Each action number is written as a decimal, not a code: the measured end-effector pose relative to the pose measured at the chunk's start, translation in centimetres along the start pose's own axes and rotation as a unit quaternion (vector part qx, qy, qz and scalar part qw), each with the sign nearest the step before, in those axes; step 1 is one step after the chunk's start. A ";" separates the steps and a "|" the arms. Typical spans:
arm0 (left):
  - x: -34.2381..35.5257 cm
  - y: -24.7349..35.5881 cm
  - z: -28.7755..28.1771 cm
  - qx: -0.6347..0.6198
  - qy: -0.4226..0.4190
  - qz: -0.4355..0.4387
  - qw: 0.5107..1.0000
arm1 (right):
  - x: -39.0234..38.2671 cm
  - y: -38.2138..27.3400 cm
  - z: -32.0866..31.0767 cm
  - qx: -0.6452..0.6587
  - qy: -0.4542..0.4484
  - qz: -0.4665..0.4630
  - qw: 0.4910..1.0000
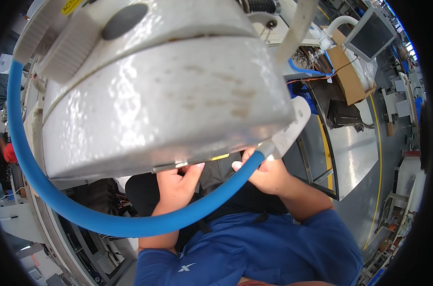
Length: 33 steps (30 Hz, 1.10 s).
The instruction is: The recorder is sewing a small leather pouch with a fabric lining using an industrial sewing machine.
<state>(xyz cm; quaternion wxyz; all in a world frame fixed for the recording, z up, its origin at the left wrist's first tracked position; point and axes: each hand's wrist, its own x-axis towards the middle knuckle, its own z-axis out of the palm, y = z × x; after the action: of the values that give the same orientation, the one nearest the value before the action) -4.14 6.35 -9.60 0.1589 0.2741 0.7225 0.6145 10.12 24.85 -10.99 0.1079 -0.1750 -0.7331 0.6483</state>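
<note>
A large glossy white machine head (169, 105) with brown smudges fills the upper middle, between me and the work. Below its lower edge is my left hand (176, 187); the thumb shows, but the other fingers are mostly hidden behind the housing. My right hand (270, 177) is at the housing's lower right corner, fingers curled in and thumb toward the left hand. Whatever it grips is out of sight. A thick blue hose (145, 224) loops in front of both hands and ends at a pale flat bracket (293, 126), which partly covers the right hand.
To the right stands a metal-topped table (352, 157) with a black pouch (343, 114) and an open cardboard box (347, 76). A monitor (370, 32) is mounted at the upper right. Dark bundled material (95, 195) lies at left, and a red-sleeved person (9, 152) is at the far left.
</note>
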 end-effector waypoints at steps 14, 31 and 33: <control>5.0 -4.9 0.8 -0.119 0.066 0.014 0.991 | 8.8 2.1 -1.3 -0.018 -0.026 -0.178 0.984; 7.7 -5.9 0.4 -0.214 -0.041 0.039 0.975 | 9.4 3.3 -0.5 0.164 -0.075 -0.032 0.983; 7.8 -6.0 -0.1 -0.226 -0.049 0.039 0.972 | 9.5 3.3 -0.6 0.157 -0.077 -0.064 0.982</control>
<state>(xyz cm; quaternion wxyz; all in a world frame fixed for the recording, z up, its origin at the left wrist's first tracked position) -11.69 10.30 -14.63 0.2279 0.2886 0.5451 0.7534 2.00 29.51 -14.84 0.1188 -0.0581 -0.6379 0.7587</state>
